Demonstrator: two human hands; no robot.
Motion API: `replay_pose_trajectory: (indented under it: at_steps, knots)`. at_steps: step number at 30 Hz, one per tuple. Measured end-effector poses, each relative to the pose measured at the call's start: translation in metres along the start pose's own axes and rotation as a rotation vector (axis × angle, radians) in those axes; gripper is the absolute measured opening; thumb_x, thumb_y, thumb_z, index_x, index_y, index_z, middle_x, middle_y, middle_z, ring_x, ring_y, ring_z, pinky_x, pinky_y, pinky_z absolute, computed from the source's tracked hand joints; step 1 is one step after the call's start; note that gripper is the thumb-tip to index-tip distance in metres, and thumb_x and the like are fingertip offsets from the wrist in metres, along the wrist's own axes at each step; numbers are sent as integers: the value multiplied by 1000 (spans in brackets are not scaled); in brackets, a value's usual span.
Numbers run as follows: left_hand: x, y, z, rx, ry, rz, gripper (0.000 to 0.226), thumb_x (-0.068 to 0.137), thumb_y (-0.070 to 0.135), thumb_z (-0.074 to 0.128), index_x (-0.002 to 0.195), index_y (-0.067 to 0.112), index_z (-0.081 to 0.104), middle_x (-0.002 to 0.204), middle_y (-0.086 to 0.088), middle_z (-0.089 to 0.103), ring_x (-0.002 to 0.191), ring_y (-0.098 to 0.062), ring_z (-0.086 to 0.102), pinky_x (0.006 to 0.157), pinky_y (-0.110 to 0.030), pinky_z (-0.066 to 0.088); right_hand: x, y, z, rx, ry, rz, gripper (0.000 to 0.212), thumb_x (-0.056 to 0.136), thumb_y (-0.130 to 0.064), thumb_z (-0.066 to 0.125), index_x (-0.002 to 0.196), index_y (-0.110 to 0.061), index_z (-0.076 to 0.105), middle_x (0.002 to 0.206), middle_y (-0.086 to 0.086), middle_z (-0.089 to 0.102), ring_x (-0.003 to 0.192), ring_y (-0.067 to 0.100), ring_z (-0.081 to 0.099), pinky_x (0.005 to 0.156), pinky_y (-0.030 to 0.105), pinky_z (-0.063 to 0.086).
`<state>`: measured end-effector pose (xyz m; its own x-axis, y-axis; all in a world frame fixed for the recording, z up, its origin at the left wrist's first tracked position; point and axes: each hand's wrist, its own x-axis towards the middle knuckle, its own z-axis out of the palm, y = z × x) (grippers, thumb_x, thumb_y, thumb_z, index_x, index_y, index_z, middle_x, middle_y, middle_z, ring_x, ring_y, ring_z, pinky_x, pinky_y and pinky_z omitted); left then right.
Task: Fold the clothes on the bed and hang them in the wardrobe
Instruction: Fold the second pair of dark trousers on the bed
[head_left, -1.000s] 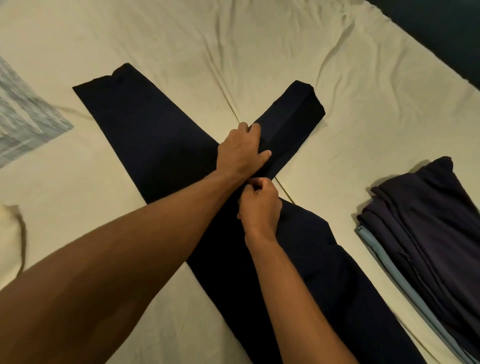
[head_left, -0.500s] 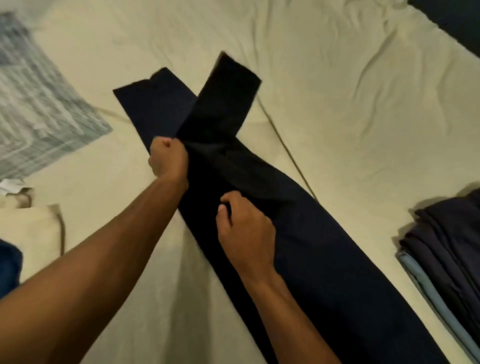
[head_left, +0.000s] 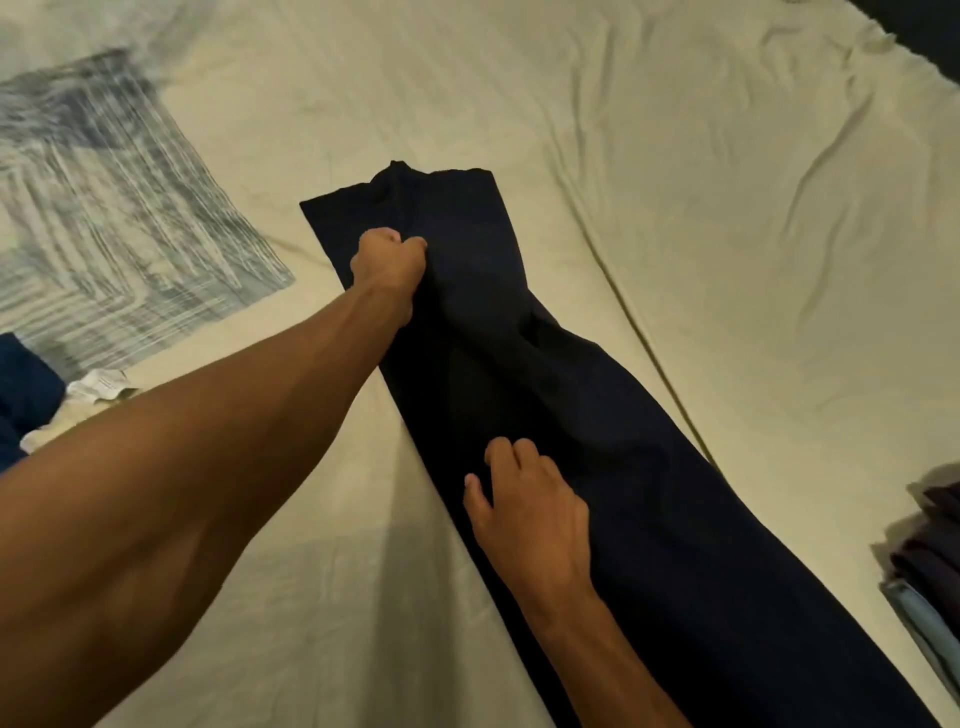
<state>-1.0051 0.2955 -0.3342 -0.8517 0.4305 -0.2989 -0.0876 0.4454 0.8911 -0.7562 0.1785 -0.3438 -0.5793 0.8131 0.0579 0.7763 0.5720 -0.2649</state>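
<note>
A pair of dark navy trousers lies lengthwise on the cream bed sheet, one leg laid over the other, running from the upper middle to the lower right. My left hand grips the upper leg's fabric in a fist near the far end of the trousers. My right hand rests on the trousers lower down at their left edge, fingers loosely bent on the cloth.
A blue-and-white patterned garment is spread at the upper left. A dark blue cloth and a white item with a label lie at the left edge. A stack of folded dark clothes sits at the right edge.
My left hand has swung the right-hand trouser leg across to the left and laid it over the other leg. My right hand let go of its pinch and now rests on the cloth.
</note>
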Motion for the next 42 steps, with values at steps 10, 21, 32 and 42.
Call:
replay_pose_trajectory:
  at_steps: [10, 21, 32, 42]
  knots:
    - [46, -22, -52, -132, 115, -189, 55, 73, 38, 56, 120, 10, 61, 113, -7, 65, 96, -29, 65, 89, -45, 57, -5, -18, 15, -8, 35, -127, 31, 72, -28, 78, 72, -24, 48, 62, -9, 48, 50, 10, 45, 44, 22, 17]
    - [70, -6, -57, -260, 9, -193, 37, 93, 7, 50, 129, 6, 55, 91, -5, 61, 64, -13, 52, 43, -18, 42, 11, -20, 7, 151, 135, -149, 23, 88, -36, 52, 71, -23, 47, 64, -7, 49, 55, 13, 45, 41, 27, 32]
    - [87, -10, -63, -152, 27, -51, 16, 91, 12, 55, 104, 19, 57, 115, -12, 66, 93, -26, 64, 66, -34, 55, 137, 50, -27, 288, 34, 418, 18, 101, -25, 46, 91, -20, 60, 83, -9, 62, 85, 19, 58, 92, 41, 42]
    - [94, 22, -53, 742, 88, 276, 42, 92, 38, 53, 127, 15, 53, 127, -15, 57, 125, -37, 49, 101, -49, 38, 141, 53, -15, 335, -58, 418, 31, 100, -44, 45, 91, -20, 61, 75, -15, 57, 77, 16, 55, 98, 48, 44]
